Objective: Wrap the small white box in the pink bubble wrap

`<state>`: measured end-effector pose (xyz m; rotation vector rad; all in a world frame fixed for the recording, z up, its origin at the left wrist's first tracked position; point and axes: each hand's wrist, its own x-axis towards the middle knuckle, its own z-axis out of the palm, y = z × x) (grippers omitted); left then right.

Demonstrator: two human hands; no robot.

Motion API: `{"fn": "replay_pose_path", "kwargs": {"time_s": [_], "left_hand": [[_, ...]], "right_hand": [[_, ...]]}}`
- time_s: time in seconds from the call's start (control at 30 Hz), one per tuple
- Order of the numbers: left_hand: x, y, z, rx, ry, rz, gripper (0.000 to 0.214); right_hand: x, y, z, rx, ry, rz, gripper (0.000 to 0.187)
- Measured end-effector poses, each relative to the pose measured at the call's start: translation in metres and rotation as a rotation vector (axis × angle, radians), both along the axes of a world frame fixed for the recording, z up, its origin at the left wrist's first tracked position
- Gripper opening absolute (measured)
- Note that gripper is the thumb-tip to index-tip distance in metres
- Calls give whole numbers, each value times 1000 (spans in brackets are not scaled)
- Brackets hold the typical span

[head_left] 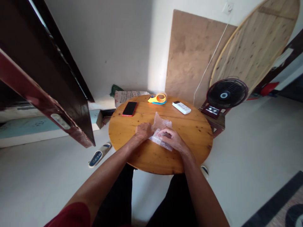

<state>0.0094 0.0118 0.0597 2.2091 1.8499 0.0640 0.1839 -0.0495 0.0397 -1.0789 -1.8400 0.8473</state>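
Note:
A crumpled sheet of clear plastic, which looks like bubble wrap (pixel 157 121), lies on the round wooden table (pixel 132 156). Closed in a fist, my left hand (pixel 143 131) is at the sheet's left edge, and its fingertips are hidden from me. Over the right part of the sheet, my right hand (pixel 174 139) has its fingers curled, with thumb and fingertips on the plastic. Some whitish, folded plastic with faint red marks shows between the two hands. Whether anything lies inside the wrap, I cannot tell.
Toward the table's back are a red-edged phone (pixel 129 108), an orange tape dispenser (pixel 158 98) and a white box-shaped device (pixel 181 107). A black fan (pixel 227 94) stands at the right. A door (pixel 63 78) is on the left, with a slipper (pixel 99 155) on the floor.

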Motion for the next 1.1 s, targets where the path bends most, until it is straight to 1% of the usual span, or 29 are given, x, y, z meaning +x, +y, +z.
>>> {"fn": "replay_pose_path", "kwargs": {"time_s": [0.17,0.37,0.43,0.5,0.6,0.73,0.9,1.1], "left_hand": [[-15,7,-2,-81,-198,54,29],[-31,11,-4,-224,-352,25,33],[-34,12,-4,-303,-451,9,30],[-35,13,-5,-349,-506,-28,28],[-32,14,-8,-286,-452,-64,23],[-26,15,-12,-229,-389,-8,18],[-25,13,-9,-244,-365,56,14],[-25,7,-2,-280,-376,67,15]], "right_hand": [[0,-1,2,-6,-7,10,16],[1,-1,3,3,-12,16,15],[1,-1,2,9,-26,12,15],[1,0,2,19,-32,7,16],[1,0,1,14,-23,4,17],[2,-1,1,-9,-7,11,17],[1,-1,2,-25,-3,19,16],[0,-2,3,-13,8,36,16]]}}
